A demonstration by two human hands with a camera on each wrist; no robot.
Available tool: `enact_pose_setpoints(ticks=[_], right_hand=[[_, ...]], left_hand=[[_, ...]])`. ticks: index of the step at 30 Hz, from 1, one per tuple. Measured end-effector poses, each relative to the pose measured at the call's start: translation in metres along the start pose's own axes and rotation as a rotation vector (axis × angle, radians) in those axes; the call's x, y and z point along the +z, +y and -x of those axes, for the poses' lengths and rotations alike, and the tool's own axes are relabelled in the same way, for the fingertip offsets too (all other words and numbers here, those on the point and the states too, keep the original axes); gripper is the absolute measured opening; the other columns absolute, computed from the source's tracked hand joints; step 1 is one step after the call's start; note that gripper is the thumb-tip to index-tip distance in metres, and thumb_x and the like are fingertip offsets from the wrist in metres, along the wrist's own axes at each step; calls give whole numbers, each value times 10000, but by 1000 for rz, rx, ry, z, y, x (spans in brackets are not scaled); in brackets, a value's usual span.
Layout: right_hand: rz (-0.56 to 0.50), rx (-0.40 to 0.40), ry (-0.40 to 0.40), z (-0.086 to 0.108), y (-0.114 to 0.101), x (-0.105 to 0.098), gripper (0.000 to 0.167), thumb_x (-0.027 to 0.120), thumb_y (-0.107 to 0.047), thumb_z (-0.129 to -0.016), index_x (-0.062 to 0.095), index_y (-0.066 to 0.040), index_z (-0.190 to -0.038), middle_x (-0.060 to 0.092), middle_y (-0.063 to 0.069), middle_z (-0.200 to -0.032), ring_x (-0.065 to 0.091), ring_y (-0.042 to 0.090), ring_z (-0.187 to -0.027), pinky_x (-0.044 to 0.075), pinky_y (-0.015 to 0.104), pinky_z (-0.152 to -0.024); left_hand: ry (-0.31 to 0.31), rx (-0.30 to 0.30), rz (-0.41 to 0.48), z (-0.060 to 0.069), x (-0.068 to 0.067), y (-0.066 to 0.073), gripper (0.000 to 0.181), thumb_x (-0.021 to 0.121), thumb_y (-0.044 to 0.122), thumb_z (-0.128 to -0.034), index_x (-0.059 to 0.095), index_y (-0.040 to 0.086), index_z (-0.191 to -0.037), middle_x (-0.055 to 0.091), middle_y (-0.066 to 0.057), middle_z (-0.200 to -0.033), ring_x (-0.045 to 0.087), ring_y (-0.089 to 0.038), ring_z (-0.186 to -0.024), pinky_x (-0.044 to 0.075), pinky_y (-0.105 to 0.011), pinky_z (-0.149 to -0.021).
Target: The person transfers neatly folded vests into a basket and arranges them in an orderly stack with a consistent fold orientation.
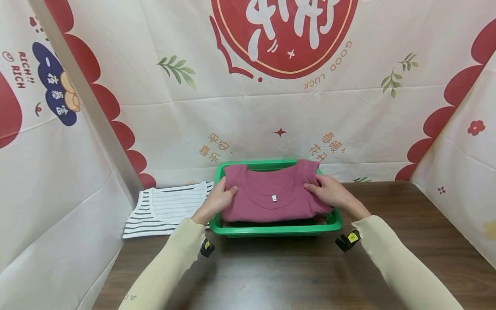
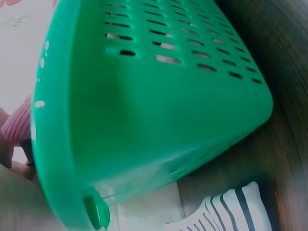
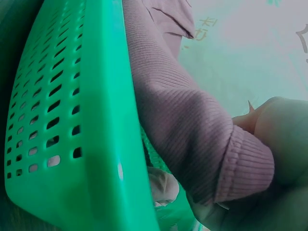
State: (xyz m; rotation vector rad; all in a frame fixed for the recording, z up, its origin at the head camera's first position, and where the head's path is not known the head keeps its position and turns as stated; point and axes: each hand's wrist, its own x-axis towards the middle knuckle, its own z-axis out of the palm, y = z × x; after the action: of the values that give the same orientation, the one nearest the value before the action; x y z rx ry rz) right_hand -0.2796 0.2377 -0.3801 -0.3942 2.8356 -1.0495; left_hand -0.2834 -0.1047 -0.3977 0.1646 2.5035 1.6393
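A mauve ribbed top (image 1: pixel 271 189) with a small white neck label spreads across the opening of a green plastic basket (image 1: pixel 275 230). My left hand (image 1: pixel 219 197) pinches its left side, thumb on top, near the basket's left rim. On the opposite side, my right hand (image 1: pixel 329 189) grips the top's right edge between thumb and fingers. In the right wrist view, a ribbed band of the top (image 3: pixel 245 166) lies in that hand, beyond the basket rim (image 3: pixel 113 115). Only a sliver of the left hand (image 2: pixel 6 144) shows in the left wrist view, behind the basket wall (image 2: pixel 130 110).
A white top with dark stripes (image 1: pixel 174 206) lies flat left of the basket on the brown wooden table (image 1: pixel 271 271). Inside the basket a pale cloth (image 3: pixel 164 186) shows under the mauve top. A printed fabric backdrop (image 1: pixel 271 116) rises behind and at both sides.
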Motion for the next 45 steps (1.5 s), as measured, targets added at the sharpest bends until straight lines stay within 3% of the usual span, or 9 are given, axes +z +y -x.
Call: enact_pose_setpoints(ticks=[12,25,35,45], right_hand=[[23,-17,-8,-8,1,3,248,552,-270,-1023,558,-45,-921,501,48,-682,504,167,-563,445,332,-557],[90,-103,-55,-8,12,6,305,583,-303,-1007,502,-83,-812,459,11,-638,468,127,-521,414,284,-545],[128,-100,-67,-15,22,13,263,604,-270,-996,524,-102,-810,478,10,-633,498,151,-538,434,290,-555],[187,-156,20,-13,25,21,277,611,-257,-991,495,-116,-783,450,-1,-615,467,130,-524,402,284,-545]], left_hand=[[-14,-11,-64,-4,-4,1,340,499,252,-1036,470,137,-1355,580,-87,-1232,555,-233,-1094,445,-451,-949],[-11,72,-150,-4,-5,-7,311,496,219,-1036,493,112,-1327,605,-101,-1197,587,-216,-1015,470,-447,-919],[-1,113,-251,-6,-3,-9,256,499,203,-1029,523,94,-1260,626,-116,-1142,585,-215,-957,477,-444,-891],[44,159,-350,-7,0,-12,230,517,184,-1019,526,67,-1216,641,-144,-1056,588,-232,-886,492,-426,-822]])
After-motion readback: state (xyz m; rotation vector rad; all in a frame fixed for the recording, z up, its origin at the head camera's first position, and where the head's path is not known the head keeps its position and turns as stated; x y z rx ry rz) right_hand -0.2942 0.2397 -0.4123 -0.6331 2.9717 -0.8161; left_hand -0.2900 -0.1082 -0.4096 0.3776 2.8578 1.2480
